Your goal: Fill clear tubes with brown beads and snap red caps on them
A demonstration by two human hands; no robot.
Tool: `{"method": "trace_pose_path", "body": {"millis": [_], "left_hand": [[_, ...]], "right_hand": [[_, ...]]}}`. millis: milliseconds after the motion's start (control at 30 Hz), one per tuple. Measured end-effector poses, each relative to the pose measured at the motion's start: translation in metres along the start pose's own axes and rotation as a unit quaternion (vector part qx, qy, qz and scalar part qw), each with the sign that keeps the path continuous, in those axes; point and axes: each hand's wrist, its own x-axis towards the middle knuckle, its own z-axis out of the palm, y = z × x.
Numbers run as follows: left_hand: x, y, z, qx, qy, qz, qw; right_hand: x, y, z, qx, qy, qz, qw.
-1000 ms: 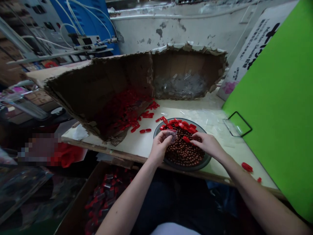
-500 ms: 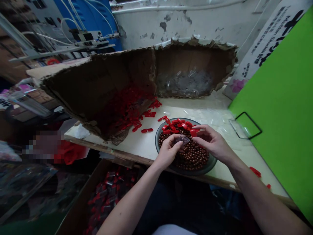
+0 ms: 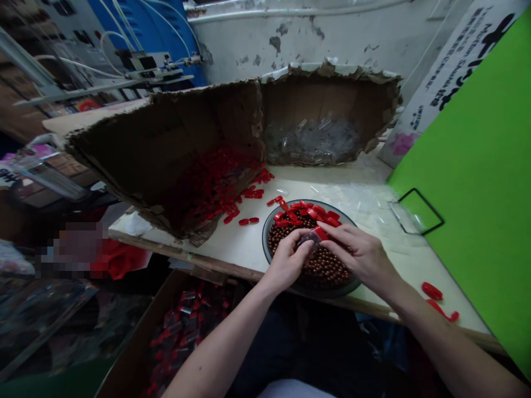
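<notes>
My left hand (image 3: 287, 258) is closed around a small clear plastic container (image 3: 307, 237), partly hidden by the fingers. Against the open end of that container, my right hand (image 3: 360, 251) pinches a red cap (image 3: 321, 232). Both hands are over a round grey basin (image 3: 265, 243) of shiny brown beads (image 3: 327, 266). More red caps (image 3: 295, 214) lie on the beads at the basin's far side.
A torn cardboard box (image 3: 124, 149) holds heaped red caps (image 3: 215, 177) on its left and clear containers (image 3: 319, 137) on its right. Below the table edge, another box holds red-capped containers (image 3: 186, 326). A green panel (image 3: 477, 182) stands at right, near loose red pieces (image 3: 432, 291).
My right hand has moved left and brought the red cap against the clear container. The left hand stays nearly in place, holding the container.
</notes>
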Motion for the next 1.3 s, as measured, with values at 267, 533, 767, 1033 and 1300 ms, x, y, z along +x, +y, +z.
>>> {"method": "trace_pose_path", "body": {"millis": [267,533,767,1033,1300], "left_hand": [[-0.001,0.0,0.005,-0.016,0.016,-0.017,1.0],[-0.004,0.01,0.01,-0.026,0.018,-0.051,0.998],[0.002,0.007,0.014,-0.064,0.027,-0.059,0.996],[0.014,0.003,0.006,-0.096,0.001,-0.092,0.991],[0.005,0.005,0.01,-0.018,-0.123,-0.128,0.984]], "right_hand": [[-0.015,-0.002,0.022,-0.099,0.028,-0.066,0.992],[-0.02,-0.002,0.021,-0.179,0.023,-0.112,0.977],[-0.017,-0.002,0.02,-0.143,0.025,-0.086,0.986],[0.004,0.004,0.003,0.077,-0.019,0.042,0.996],[0.034,-0.004,0.018,0.427,-0.139,0.186,0.874]]}}
